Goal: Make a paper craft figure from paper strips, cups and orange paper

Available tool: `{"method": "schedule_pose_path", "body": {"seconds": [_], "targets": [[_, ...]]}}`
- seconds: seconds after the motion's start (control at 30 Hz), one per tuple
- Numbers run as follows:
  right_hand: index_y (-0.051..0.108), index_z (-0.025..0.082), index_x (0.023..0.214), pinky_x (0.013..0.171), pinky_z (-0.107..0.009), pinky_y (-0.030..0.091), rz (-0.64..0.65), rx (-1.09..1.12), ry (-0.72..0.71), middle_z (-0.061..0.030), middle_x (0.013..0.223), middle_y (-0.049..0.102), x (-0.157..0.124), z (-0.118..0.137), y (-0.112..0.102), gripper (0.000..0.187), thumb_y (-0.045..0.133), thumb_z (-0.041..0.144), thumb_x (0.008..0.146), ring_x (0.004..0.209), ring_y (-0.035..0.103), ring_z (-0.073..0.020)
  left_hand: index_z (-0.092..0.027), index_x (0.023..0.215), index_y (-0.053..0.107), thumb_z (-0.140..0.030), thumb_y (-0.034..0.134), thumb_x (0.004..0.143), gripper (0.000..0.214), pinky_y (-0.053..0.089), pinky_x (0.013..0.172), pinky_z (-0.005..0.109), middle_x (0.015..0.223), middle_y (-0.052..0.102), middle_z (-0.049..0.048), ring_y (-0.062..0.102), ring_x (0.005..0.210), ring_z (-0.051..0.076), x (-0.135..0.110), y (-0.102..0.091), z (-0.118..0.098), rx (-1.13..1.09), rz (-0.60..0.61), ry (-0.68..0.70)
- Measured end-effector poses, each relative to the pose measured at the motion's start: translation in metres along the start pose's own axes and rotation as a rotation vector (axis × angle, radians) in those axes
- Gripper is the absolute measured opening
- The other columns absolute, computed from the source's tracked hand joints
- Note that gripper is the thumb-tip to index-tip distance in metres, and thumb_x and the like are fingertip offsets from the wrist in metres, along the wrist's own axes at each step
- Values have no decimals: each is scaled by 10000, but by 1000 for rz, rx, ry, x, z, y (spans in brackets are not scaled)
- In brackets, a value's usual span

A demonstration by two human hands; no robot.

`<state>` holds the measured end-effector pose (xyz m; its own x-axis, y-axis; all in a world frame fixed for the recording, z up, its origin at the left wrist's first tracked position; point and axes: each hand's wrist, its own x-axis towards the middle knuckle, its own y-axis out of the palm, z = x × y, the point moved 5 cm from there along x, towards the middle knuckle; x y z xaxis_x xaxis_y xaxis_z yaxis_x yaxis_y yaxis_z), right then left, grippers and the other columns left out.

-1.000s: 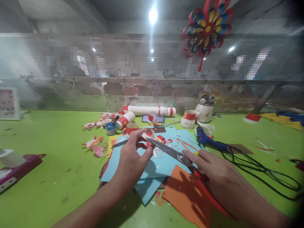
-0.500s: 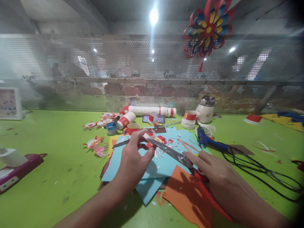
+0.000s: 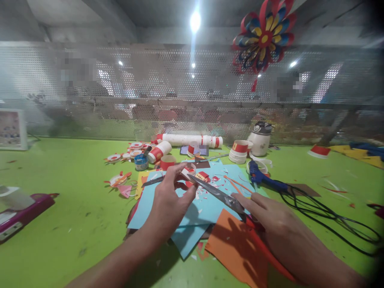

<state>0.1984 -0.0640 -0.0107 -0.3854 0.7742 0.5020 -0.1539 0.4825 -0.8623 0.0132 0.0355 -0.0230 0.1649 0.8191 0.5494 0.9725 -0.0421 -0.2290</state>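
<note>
My left hand pinches a small red-and-white paper cup piece between thumb and fingers; part of it hides behind the fingers. In my right hand are red-handled scissors, their dark blades pointing up and left. The blade tip lies at the edge of the piece, near my left fingertips. Beneath both hands are light blue paper sheets, strewn with red and white scraps. Just beyond the blades sits a red and yellow cut piece. An orange sheet lies under the scissors' handles.
A blue glue gun with a looping black cord lies on the right. Farther back are paper cups, a white flask, a blue jar and a phone. A purple power strip is at left.
Almost nothing differs. The scissors' blade tip has shifted very slightly beside the piece, and both hands keep their places.
</note>
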Motion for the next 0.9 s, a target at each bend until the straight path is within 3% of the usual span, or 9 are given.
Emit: {"method": "schedule_pose_path", "body": {"seconds": [0.23,0.43,0.6,0.73,0.9], "targets": [[591,116,1131,493,-293,439,-63,-59,-23,-75,707,574,-1,-7,0,361,348,102,864,574,561,-190,-190,1135,478,-178,620,758,402,543,750,325,968,667,52,643,813,155,1,0,-4,0,9,0],[600,139,1152,499,-277,409,-4,-57,-4,-56,696,558,0,-17,-1,442,379,48,780,565,543,-179,-197,1130,514,-135,600,741,403,529,697,298,834,654,10,630,746,140,4,-2,-11,119,38,46],[579,179,1197,533,-267,446,87,10,46,-54,758,613,-1,-37,2,389,507,153,816,626,581,-176,-214,1104,559,-148,593,758,354,527,690,294,810,649,8,626,716,132,7,-4,-12,154,80,84],[601,204,1183,652,-323,523,81,100,155,-77,904,683,0,-53,-1,345,552,247,845,765,650,-215,-223,1123,564,-184,598,775,351,534,734,305,963,651,46,620,765,133,7,-5,-11,116,105,90],[623,233,1165,733,-326,539,80,236,220,-47,995,704,1,-52,1,322,566,290,853,847,663,-209,-225,1171,555,-209,608,775,400,533,742,324,1051,635,73,616,802,148,6,-2,-14,45,152,49]]}}
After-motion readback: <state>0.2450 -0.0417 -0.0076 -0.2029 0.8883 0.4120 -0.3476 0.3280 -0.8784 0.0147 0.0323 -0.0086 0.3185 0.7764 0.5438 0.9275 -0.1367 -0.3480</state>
